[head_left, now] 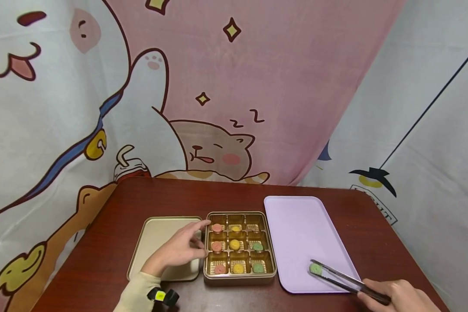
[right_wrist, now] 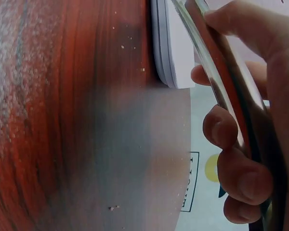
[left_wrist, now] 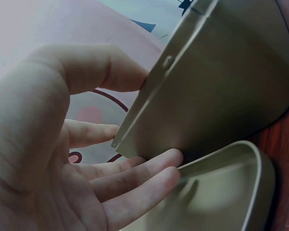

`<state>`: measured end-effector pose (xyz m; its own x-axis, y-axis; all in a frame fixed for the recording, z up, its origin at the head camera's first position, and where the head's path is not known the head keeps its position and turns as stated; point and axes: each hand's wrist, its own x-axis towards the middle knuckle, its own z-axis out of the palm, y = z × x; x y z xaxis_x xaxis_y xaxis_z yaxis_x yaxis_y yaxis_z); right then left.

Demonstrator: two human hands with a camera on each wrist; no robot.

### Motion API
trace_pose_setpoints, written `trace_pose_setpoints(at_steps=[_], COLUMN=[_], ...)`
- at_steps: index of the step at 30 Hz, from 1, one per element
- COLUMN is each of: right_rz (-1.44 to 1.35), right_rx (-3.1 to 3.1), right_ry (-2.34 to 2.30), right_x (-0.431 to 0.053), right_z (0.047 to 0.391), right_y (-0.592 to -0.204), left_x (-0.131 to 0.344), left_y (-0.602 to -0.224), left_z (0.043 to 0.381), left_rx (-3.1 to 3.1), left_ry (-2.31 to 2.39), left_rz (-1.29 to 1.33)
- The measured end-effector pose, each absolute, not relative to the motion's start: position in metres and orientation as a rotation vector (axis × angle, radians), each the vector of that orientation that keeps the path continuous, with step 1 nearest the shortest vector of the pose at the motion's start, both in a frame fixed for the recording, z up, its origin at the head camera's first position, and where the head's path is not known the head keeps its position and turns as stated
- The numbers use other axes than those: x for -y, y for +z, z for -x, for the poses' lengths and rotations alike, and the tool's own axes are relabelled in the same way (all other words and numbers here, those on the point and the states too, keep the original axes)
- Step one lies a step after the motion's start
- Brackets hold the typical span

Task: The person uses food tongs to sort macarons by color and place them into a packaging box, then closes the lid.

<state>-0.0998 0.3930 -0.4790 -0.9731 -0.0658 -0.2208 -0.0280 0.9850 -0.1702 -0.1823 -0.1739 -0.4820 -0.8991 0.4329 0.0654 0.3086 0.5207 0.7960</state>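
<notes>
The left hand, fingers loosely extended, touches the box, probably to steady it. The right hand curls its fingers round tongs, whose tips flank a green sweet over the tray, likely keeping bare skin off it.

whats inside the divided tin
Three pink pieces, three yellow pieces and two green pieces. The far right corner compartment shows none. What lies beneath each piece is covered.
</notes>
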Motion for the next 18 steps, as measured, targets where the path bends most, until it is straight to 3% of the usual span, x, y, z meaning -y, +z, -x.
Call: trace_pose_setpoints(at_steps=[18], right_rz=[0.084], right_rx=[-2.899], right_ry=[-0.202], right_x=[-0.3899], right_z=[0.1011], right_y=[-0.483], left_x=[0.1745], left_y=[-0.4814], left_z=[0.1825], left_rx=[-2.591], left_ry=[1.311], left_rz=[-0.636])
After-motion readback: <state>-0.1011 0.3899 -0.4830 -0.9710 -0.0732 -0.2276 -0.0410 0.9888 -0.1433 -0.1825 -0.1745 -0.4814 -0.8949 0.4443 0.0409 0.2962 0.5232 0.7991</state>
